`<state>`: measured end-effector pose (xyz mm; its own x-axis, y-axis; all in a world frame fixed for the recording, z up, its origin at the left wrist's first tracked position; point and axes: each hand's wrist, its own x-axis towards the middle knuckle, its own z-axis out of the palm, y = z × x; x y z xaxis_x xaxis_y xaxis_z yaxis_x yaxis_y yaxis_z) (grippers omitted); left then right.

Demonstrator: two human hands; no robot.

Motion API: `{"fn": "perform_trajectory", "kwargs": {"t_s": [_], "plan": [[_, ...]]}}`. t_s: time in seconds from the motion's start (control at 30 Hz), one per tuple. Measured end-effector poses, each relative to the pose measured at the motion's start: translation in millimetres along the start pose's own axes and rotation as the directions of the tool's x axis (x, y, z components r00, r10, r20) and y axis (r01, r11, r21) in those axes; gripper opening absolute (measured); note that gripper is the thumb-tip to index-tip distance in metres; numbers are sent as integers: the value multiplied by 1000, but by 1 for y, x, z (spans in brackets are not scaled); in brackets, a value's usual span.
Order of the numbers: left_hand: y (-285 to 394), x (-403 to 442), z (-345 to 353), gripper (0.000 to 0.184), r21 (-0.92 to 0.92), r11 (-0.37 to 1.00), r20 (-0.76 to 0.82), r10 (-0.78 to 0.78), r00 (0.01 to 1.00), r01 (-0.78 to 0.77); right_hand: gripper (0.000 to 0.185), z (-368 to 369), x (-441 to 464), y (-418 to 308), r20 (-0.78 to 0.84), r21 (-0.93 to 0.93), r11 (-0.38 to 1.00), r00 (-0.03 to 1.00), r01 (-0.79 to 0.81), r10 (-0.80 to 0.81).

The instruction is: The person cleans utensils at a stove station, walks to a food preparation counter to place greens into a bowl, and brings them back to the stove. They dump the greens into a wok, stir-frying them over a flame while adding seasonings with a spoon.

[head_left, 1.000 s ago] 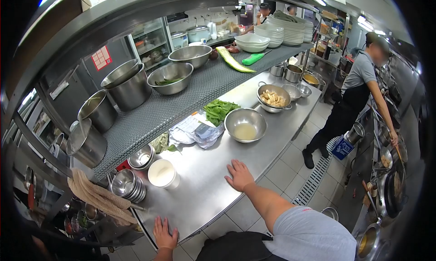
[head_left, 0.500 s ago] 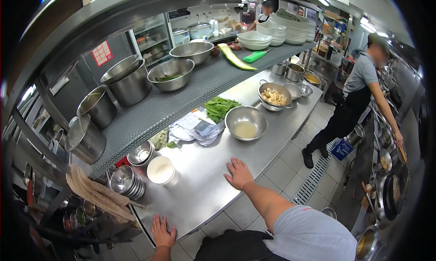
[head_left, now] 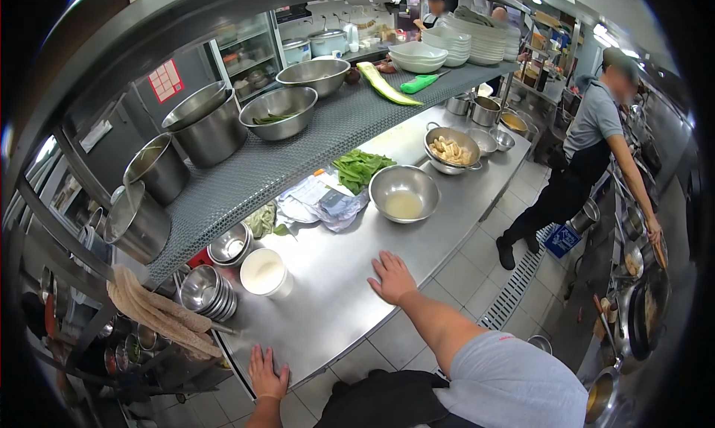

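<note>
My left hand [head_left: 268,373] lies flat with spread fingers on the near left corner of the steel table [head_left: 328,301]. Resting on the same surface, my right hand [head_left: 392,279] has its fingers stretched out near the front edge. Beyond it stands a steel bowl [head_left: 395,186] with pale liquid in the bottom. A white tub [head_left: 266,274] with whitish contents is between my left hand and the shelf, beside stacked steel bowls [head_left: 207,290]. Green leaves [head_left: 361,169] lie behind crumpled cloths [head_left: 320,201]. Neither hand holds anything.
A raised shelf [head_left: 298,148] carries steel pots, bowls, a cut green vegetable [head_left: 386,85], a green-handled knife [head_left: 421,84] and stacked white plates [head_left: 477,40]. A colander [head_left: 452,148] holds pale pieces. A co-worker [head_left: 588,145] stands at the stove, right. A towel [head_left: 160,312] hangs left.
Both hands stay flat on the table, with only a slight shift in the view. In the background, another person's head behind the stacked plates shows in a different position.
</note>
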<state>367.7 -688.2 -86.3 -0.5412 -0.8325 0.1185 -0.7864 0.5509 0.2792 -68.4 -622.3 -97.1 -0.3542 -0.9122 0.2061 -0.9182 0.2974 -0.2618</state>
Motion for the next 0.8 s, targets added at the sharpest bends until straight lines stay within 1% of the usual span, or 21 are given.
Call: {"fn": "perform_trajectory", "kwargs": {"t_s": [0.07, 0.13, 0.23, 0.33, 0.4, 0.47, 0.57, 0.63, 0.73, 0.8], "plan": [[1, 0, -1, 65, 0, 1000, -1, 1, 1000, -1, 58, -1, 0, -1, 2, -2, 1000, 1000, 4, -4], [2, 0, -4, 65, -1, 1000, -17, 4, 1000, -4, 58, -8, 2, -3, 39, -25, 1000, 999, 7, -6], [4, 5, -4, 65, -20, 1000, -38, 11, 999, -11, 57, 0, 2, 0, -15, -36, 999, 1000, 13, -14], [-1, -5, 1, 65, -18, 1000, 14, -18, 1000, 18, 58, -4, 0, -2, 11, -58, 998, 1000, 24, -24], [-3, 1, 3, 65, 3, 1000, -21, 8, 1000, -8, 58, -7, 2, -1, 23, -62, 998, 999, 28, -26], [-2, 2, 1, 65, -4, 1000, -18, 3, 1000, -3, 58, -7, 3, -4, 46, -55, 998, 999, 31, -28], [0, -3, -2, 65, -21, 1000, -1, -2, 1000, 2, 58, -2, 3, 1, 11, -53, 998, 1000, 14, -13], [0, 3, -2, 65, -26, 1000, -5, -7, 1000, 6, 55, 4, 1, 1, -60, -19, 999, 998, 33, -34], [-6, -6, 3, 65, -25, 1000, 19, -5, 1000, 5, 57, -1, 0, -2, 0, -37, 999, 1000, 14, -14], [-7, -2, 6, 66, -10, 1000, -26, 20, 999, -20, 57, -3, 1, -2, 13, -32, 999, 1000, 9, -9]]}}
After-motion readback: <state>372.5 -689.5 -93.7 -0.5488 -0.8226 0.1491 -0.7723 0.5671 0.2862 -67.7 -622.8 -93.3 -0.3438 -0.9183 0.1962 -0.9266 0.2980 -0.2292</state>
